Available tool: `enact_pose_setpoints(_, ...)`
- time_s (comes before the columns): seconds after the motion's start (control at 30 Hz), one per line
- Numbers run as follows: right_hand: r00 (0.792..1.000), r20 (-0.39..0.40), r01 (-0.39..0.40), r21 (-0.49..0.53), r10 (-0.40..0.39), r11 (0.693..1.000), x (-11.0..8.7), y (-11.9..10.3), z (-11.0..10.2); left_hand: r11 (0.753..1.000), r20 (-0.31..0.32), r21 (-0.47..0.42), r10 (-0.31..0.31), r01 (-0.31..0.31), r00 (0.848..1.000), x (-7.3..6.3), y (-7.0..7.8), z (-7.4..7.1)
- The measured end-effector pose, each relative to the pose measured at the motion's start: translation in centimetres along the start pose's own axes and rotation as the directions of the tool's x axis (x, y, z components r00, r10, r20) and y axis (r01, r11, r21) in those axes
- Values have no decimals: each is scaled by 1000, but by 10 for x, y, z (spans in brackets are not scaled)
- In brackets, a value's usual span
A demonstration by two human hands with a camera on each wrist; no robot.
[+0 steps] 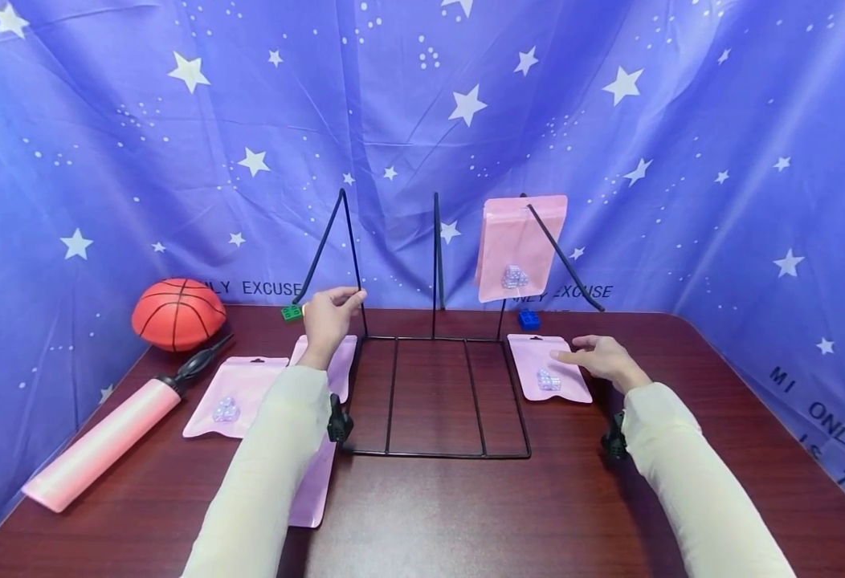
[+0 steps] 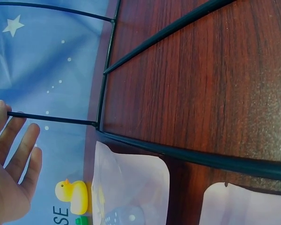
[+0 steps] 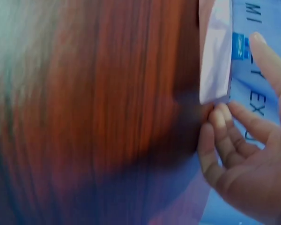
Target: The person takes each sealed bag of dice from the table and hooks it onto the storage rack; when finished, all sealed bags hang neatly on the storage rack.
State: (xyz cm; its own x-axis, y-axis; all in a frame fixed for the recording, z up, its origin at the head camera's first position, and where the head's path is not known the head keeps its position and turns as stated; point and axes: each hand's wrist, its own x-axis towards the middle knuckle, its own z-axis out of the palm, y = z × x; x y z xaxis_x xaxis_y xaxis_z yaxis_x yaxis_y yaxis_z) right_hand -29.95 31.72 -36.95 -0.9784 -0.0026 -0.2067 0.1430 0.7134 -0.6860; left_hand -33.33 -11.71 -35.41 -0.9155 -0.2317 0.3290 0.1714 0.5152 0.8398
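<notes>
A black wire display rack (image 1: 437,456) stands mid-table with angled hooks at its top. My left hand (image 1: 328,321) pinches its left upright wire (image 2: 51,118) between thumb and index finger, the other fingers loosely extended. A pink zip pouch (image 1: 520,241) with a clear bead-like print hangs on the right hook. Beside the rack's base, another pink pouch (image 1: 531,353) lies flat on the right. My right hand (image 1: 599,359) is at its right edge, thumb over it and apart from the fingers (image 3: 220,126). Several pink pouches (image 1: 245,373) lie left, partly hidden by my left arm.
An orange mini basketball (image 1: 179,315) and a pink hand pump (image 1: 108,441) lie at the table's left. Small toy bricks, green (image 1: 291,312) and blue (image 1: 529,319), sit along the back edge, with a yellow rubber duck (image 2: 77,197) near the green one. A starry blue curtain (image 1: 393,96) surrounds the table.
</notes>
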Motion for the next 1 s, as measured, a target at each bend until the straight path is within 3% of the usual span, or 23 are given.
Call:
enact_pose_setpoints(0.2, 999, -35, -43, -137, 38, 990, 1, -9, 7, 1000, 14, -9, -14, 14, 1000, 1, 0, 1)
enact_pose_setpoints(0.33, 995, -78, -71, -173, 58, 982, 1, -13, 11, 1000, 20, -23, -21, 21, 1000, 1, 0, 2)
enact_pose_setpoints(0.57, 995, -78, -73, -42, 70, 996, -3, -8, 10, 1000, 12, -23, -15, 15, 1000, 0, 1, 1)
enact_pose_setpoints(1.0, 998, -52, 42, 164, -34, 986, -7, 9, -5, 1000, 5, -7, -2, 2, 1000, -1, 0, 1)
